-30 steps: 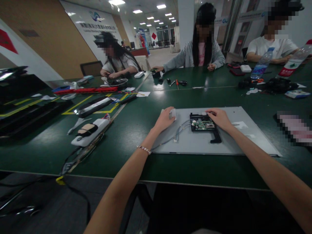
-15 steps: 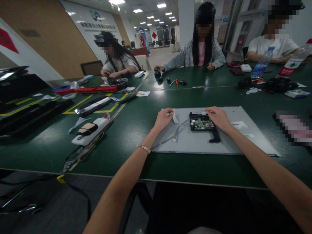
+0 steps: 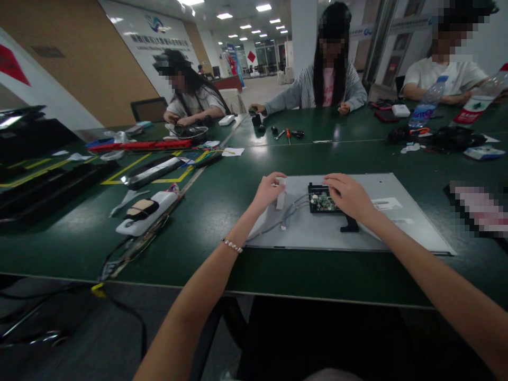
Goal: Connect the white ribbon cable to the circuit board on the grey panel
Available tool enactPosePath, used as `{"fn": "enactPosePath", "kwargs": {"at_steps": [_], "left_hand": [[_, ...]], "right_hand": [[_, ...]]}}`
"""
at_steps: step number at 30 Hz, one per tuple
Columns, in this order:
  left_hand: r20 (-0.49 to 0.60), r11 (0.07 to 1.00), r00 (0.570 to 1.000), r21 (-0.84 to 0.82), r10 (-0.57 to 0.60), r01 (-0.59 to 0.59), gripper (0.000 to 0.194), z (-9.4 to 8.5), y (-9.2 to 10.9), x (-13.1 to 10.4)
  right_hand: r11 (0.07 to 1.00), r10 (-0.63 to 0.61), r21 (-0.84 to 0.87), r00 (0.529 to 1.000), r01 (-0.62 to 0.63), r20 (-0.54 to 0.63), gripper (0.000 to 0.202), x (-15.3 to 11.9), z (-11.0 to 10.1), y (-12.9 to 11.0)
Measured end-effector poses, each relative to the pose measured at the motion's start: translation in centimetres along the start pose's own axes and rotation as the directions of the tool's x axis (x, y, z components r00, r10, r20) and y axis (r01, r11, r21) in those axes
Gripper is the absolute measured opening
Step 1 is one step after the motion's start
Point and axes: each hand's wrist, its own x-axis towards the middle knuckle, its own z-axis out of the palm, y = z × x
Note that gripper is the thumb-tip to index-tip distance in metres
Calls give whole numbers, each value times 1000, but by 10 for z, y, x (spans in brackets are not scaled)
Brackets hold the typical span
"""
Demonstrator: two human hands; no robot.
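The right hand (image 3: 350,197) has shifted over the circuit board (image 3: 322,203), grip unclear; left hand (image 3: 267,191) pinches a white strip (image 3: 281,199).

The green-topped table (image 3: 198,238) spans the foreground. At left, a tan wall (image 3: 83,74) adjoins a white sign board (image 3: 146,47) (blue logo, dark lettering). Ceiling lights (image 3: 224,16), lit, run in rows above pale floor (image 3: 260,94).

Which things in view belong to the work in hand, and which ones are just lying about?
Apparently in the work: white strip at the left hand; circuit board in black frame by the right hand; grey cables; flat grey panel beneath.
Apparently lying about: blue-capped bottle; red-capped bottle; orange-handled screwdriver; spanner.
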Motion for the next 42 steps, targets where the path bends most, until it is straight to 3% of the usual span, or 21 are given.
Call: {"fn": "enactPosePath", "kwargs": {"at_steps": [3, 7, 15, 25, 28, 32, 42], "left_hand": [[22, 1000, 999, 5, 27, -27, 17, 2, 7, -3], [69, 999, 997, -10, 33, -32, 15, 4, 13, -7], [158, 963, 977, 202, 146, -177, 16, 6, 4, -6], [249, 932, 955, 279, 162, -231, 13, 5, 8, -14], [319, 931, 932, 256, 172, -259, 13, 1, 6, -13], [382, 964, 914, 163, 136, -212, 15, -6, 1, -12], [396, 967, 909, 156, 127, -203, 15, -12, -3, -11]], "right_hand": [[995, -91, -30, 994, 94, 67, 34, 2, -3, -23], [989, -140, -17, 981, 144, 136, 34, 3, -2, -39], [993, -104, 67, 977, 93, 184, 39, -1, 5, -39], [960, -279, 66, 898, 274, 341, 30, -1, 16, -54], [962, -267, 41, 901, 270, 343, 27, -2, 17, -55], [961, -274, 57, 907, 270, 320, 26, -1, 18, -54], [956, -286, 32, 911, 290, 297, 22, 1, 20, -59]]}}
